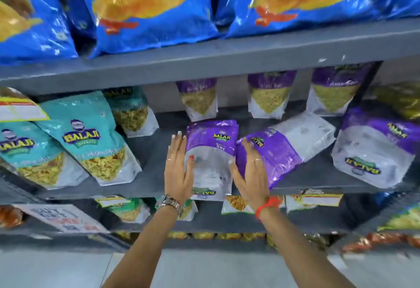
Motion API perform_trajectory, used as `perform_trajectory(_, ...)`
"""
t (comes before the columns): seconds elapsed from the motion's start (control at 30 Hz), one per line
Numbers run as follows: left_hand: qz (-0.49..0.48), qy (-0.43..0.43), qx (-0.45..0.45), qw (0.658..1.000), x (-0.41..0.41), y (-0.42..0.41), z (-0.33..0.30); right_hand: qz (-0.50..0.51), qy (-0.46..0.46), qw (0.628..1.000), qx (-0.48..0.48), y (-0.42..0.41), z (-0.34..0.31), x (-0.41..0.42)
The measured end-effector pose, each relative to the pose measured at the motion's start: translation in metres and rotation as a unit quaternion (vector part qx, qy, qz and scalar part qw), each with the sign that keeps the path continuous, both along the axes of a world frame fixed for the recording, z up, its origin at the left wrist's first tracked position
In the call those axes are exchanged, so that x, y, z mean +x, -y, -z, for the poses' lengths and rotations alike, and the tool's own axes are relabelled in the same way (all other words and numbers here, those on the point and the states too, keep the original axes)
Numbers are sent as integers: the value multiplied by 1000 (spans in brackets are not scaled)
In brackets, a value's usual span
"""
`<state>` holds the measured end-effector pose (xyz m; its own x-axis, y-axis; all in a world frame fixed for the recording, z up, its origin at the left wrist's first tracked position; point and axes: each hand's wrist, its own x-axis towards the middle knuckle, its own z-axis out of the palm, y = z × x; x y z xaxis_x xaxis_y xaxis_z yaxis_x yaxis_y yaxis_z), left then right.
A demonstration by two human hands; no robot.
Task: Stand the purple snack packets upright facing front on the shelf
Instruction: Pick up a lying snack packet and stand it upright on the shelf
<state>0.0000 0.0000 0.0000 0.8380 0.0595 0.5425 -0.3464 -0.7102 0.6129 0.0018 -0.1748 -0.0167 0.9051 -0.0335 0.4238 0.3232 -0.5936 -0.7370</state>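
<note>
A purple snack packet (211, 151) leans at the front of the grey middle shelf (150, 153), logo upright. My left hand (178, 167) grips its left edge, thumb on the front. My right hand (250, 174) presses its right edge with the thumb, while the fingers rest on a second purple packet (286, 149) that lies on its side. A third purple packet (375, 151) lies at the right with its lower logo upside down. Three more purple packets (270, 94) stand upright at the back, facing front.
Teal snack packets (91, 142) lean on the left half of the same shelf. Large blue chip bags (147, 10) fill the shelf above. More packets and price tags (318, 199) sit on the shelf below. Bare shelf shows between the teal and purple packets.
</note>
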Motion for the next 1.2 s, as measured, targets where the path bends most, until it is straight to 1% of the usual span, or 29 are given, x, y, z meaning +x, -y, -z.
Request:
perform_trajectory(0.03, -15, -34, -48, 998, 3, -6, 5, 13, -35, 998, 43, -4, 7, 5)
perform_trajectory(0.1, -50, -96, -144, 984, 12, -17, 20, 54, -82, 991, 91, -13, 14, 14)
perform_trajectory(0.13, -58, -131, -228, 963, 17, -22, 26, 79, -103, 987, 98, -16, 16, 19)
perform_trajectory(0.17, -68, -160, -319, 932, 22, -23, 28, 102, -121, 982, 101, -19, 20, 25)
perform_trajectory(0.2, -74, -183, -403, 894, 27, -24, 26, 121, -145, 977, 103, -22, 21, 30)
perform_trajectory(0.23, -79, -209, -458, 860, 36, -27, 23, 132, -167, 972, 104, -24, 20, 37)
perform_trajectory(0.27, -78, -229, -489, 838, 44, -31, 19, 136, -192, 966, 105, -26, 18, 42)
perform_trajectory(0.3, -78, -256, -500, 824, 52, -35, 18, 138, -215, 961, 108, -28, 18, 47)
perform_trajectory(0.4, -73, -343, -489, 799, 67, -48, 21, 153, -249, 952, 94, -31, 15, 58)
perform_trajectory(0.47, -64, -387, -482, 783, 74, -57, 24, 167, -261, 945, 103, -32, 15, 62)
perform_trajectory(0.5, -59, -404, -471, 782, 77, -60, 23, 169, -265, 943, 108, -32, 14, 64)
perform_trajectory(0.53, -51, -412, -449, 791, 81, -62, 22, 171, -272, 940, 114, -32, 14, 65)
perform_trajectory(0.6, -39, -420, -383, 822, 86, -62, 17, 172, -281, 935, 131, -32, 11, 66)
perform_trajectory(0.67, -56, -406, -341, 846, 90, -59, 14, 174, -284, 931, 146, -31, 9, 68)
perform_trajectory(0.73, -88, -403, -323, 852, 95, -59, 14, 171, -290, 924, 182, -31, 10, 72)
perform_trajectory(0.83, -120, -384, -336, 852, 92, -59, 6, 175, -313, 905, 229, -30, 13, 79)
perform_trajectory(0.93, -131, -351, -365, 852, 89, -62, -3, 171, -305, 898, 266, -31, 4, 85)
perform_trajectory(1.03, -137, -324, -403, 845, 88, -66, -14, 129, -281, 911, 274, -33, -2, 97)
perform_trajectory(1.13, -129, -298, -436, 839, 88, -68, -24, 116, -245, 921, 281, -36, -21, 99)
perform_trajectory(1.2, -118, -286, -457, 834, 85, -67, -28, 96, -217, 933, 269, -41, -33, 93)
